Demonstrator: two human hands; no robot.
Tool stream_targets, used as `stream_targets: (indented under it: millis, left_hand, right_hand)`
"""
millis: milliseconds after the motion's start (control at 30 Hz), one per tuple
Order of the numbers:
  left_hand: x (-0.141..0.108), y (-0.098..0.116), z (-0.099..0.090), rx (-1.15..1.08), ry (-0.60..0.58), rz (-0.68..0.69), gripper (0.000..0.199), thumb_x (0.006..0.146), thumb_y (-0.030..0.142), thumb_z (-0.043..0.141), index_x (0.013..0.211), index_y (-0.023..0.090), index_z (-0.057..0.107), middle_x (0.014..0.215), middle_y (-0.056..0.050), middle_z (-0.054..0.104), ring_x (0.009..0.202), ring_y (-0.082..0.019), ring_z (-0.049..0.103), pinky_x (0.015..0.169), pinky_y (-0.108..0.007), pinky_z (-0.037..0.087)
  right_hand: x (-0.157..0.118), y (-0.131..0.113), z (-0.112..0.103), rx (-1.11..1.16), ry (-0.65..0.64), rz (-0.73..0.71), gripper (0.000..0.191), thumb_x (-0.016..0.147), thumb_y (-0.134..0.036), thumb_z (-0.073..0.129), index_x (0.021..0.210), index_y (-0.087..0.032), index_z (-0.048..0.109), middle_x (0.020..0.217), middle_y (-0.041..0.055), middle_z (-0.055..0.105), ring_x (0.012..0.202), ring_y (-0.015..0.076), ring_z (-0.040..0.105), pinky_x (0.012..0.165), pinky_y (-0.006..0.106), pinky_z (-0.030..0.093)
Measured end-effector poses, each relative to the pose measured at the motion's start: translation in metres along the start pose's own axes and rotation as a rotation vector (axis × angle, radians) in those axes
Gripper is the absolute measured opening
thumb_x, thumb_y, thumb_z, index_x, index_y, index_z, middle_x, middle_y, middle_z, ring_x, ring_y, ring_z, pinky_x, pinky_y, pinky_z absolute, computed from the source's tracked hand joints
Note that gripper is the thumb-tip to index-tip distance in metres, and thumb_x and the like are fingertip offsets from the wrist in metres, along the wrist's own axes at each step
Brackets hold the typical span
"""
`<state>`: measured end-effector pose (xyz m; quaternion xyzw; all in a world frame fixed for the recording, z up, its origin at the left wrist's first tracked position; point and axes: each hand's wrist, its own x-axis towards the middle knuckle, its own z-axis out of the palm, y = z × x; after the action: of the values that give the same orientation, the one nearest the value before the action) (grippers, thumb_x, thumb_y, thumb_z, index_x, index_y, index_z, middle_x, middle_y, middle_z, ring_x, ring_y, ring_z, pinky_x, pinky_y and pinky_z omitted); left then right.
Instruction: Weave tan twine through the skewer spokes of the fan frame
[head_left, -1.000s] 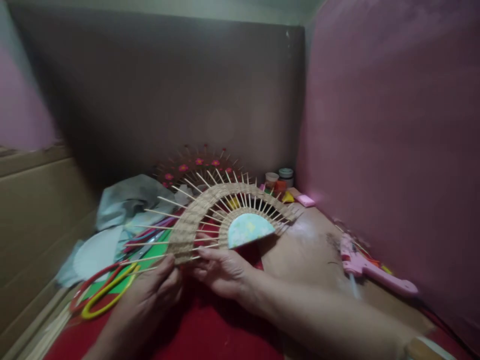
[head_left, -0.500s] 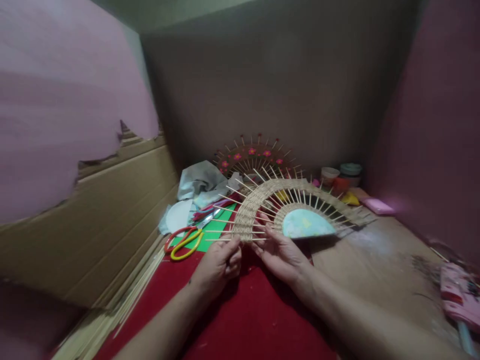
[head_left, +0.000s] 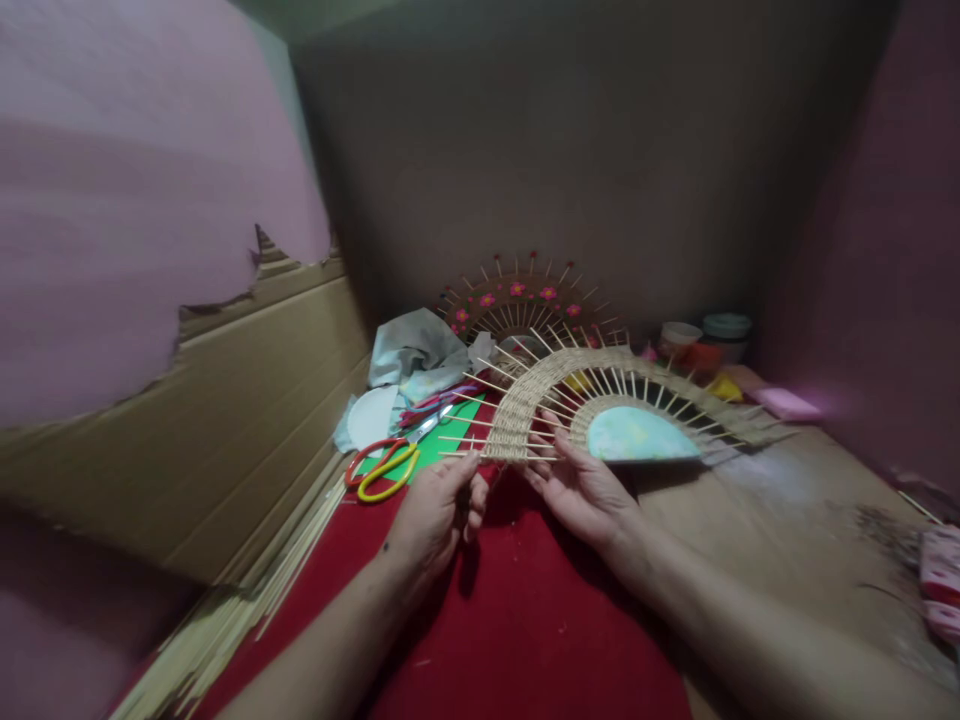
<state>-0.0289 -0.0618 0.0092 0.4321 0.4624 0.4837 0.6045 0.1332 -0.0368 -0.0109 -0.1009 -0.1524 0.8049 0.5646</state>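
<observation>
Holding the woven fan (head_left: 517,405) by its near left end, above the red surface (head_left: 525,620), with its pale blue half-round pad (head_left: 637,435) toward the right. Pinching narrowly with the left hand (head_left: 435,500) at the corner of the weave; cupping more loosely with the right hand (head_left: 585,495) around the inner ends of the sticks. Hard to make out the fingertips underneath. Probably light, slightly springy and dry to the touch, with thin sticks likely to snap if bent. Best gripped by the woven band, not the stick tips. Close on the left, scissors (head_left: 430,426) on a green sheet (head_left: 461,425); just behind, a flowered fan (head_left: 517,290). Most room on the near side and over the cardboard (head_left: 720,530) to the right.
</observation>
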Motion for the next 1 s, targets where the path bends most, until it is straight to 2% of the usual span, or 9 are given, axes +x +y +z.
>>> stream_targets:
  millis: [200, 333, 433, 567, 633, 733, 833, 900, 1000]
  left_hand:
    - [-0.005, -0.002, 0.005, 0.063, -0.017, 0.002, 0.035, 0.079, 0.044, 0.054, 0.062, 0.014, 0.05, 0.047, 0.003, 0.052, 0.028, -0.004, 0.04, 0.028, -0.014, 0.025]
    - [-0.004, -0.003, 0.004, 0.074, -0.036, 0.008, 0.037, 0.08, 0.042, 0.052, 0.057, 0.013, 0.049, 0.043, 0.003, 0.049, 0.027, -0.004, 0.038, 0.028, -0.015, 0.025]
    - [-0.003, -0.005, 0.002, 0.091, -0.068, -0.001, 0.036, 0.081, 0.041, 0.051, 0.058, 0.013, 0.051, 0.043, 0.002, 0.05, 0.027, -0.005, 0.039, 0.028, -0.015, 0.024]
    - [-0.001, -0.005, -0.001, 0.142, -0.131, -0.035, 0.03, 0.081, 0.04, 0.049, 0.073, 0.012, 0.058, 0.047, 0.002, 0.052, 0.03, -0.006, 0.042, 0.029, -0.015, 0.026]
    - [-0.003, -0.002, -0.002, 0.254, -0.182, -0.061, 0.028, 0.079, 0.039, 0.05, 0.078, 0.013, 0.06, 0.052, 0.001, 0.054, 0.034, -0.007, 0.045, 0.031, -0.016, 0.028]
    - [-0.008, 0.008, -0.002, 0.564, -0.264, -0.061, 0.026, 0.077, 0.037, 0.052, 0.072, 0.013, 0.06, 0.057, 0.0, 0.055, 0.039, -0.007, 0.045, 0.033, -0.018, 0.03]
    - [-0.014, 0.026, -0.007, 0.777, -0.321, 0.057, 0.023, 0.076, 0.033, 0.054, 0.067, 0.014, 0.061, 0.06, 0.001, 0.054, 0.05, -0.008, 0.047, 0.045, -0.019, 0.037]
    - [-0.015, 0.038, -0.016, 0.813, -0.304, 0.112, 0.022, 0.076, 0.032, 0.054, 0.067, 0.014, 0.062, 0.06, 0.001, 0.055, 0.055, -0.009, 0.048, 0.051, -0.019, 0.039]
    - [-0.01, 0.051, -0.033, 0.831, -0.144, 0.135, 0.022, 0.073, 0.035, 0.057, 0.07, 0.015, 0.064, 0.057, 0.0, 0.056, 0.051, -0.009, 0.047, 0.048, -0.02, 0.037]
  right_hand:
    - [0.002, 0.007, 0.0, -0.018, -0.039, 0.101, 0.031, 0.076, -0.024, 0.063, 0.107, -0.022, 0.059, 0.1, 0.0067, 0.065, 0.093, 0.0177, 0.059, 0.086, 0.032, 0.041]
    - [0.005, 0.014, 0.003, -0.03, -0.003, 0.21, 0.024, 0.073, -0.032, 0.066, 0.087, -0.014, 0.063, 0.085, 0.0088, 0.066, 0.085, 0.0182, 0.059, 0.084, 0.032, 0.042]
    - [0.008, 0.02, 0.008, -0.09, 0.048, 0.291, 0.017, 0.069, -0.028, 0.069, 0.069, -0.013, 0.061, 0.069, 0.0056, 0.064, 0.072, 0.0154, 0.059, 0.081, 0.031, 0.042]
    - [0.011, 0.025, 0.01, -0.139, 0.067, 0.274, 0.011, 0.066, -0.017, 0.069, 0.064, -0.014, 0.059, 0.062, 0.0004, 0.061, 0.062, 0.012, 0.056, 0.076, 0.03, 0.044]
    - [0.01, 0.026, 0.009, -0.153, 0.061, 0.238, 0.008, 0.067, -0.016, 0.067, 0.066, -0.013, 0.06, 0.062, 0.0012, 0.062, 0.063, 0.0125, 0.056, 0.076, 0.03, 0.044]
    - [0.008, 0.025, 0.006, -0.163, 0.086, 0.211, 0.004, 0.068, -0.012, 0.065, 0.07, -0.012, 0.062, 0.067, 0.0043, 0.065, 0.07, 0.0147, 0.059, 0.079, 0.032, 0.044]
    - [0.005, 0.024, 0.004, -0.145, 0.118, 0.23, 0.004, 0.068, -0.009, 0.063, 0.072, -0.011, 0.063, 0.07, 0.006, 0.066, 0.075, 0.0161, 0.061, 0.083, 0.034, 0.044]
    - [0.003, 0.023, 0.004, -0.138, 0.137, 0.221, 0.003, 0.069, -0.008, 0.063, 0.07, -0.011, 0.062, 0.069, 0.0062, 0.066, 0.073, 0.0164, 0.062, 0.084, 0.036, 0.045]
    - [0.003, 0.023, 0.006, -0.145, 0.15, 0.206, 0.005, 0.07, -0.008, 0.063, 0.068, -0.011, 0.061, 0.071, 0.0071, 0.068, 0.074, 0.0179, 0.064, 0.086, 0.038, 0.045]
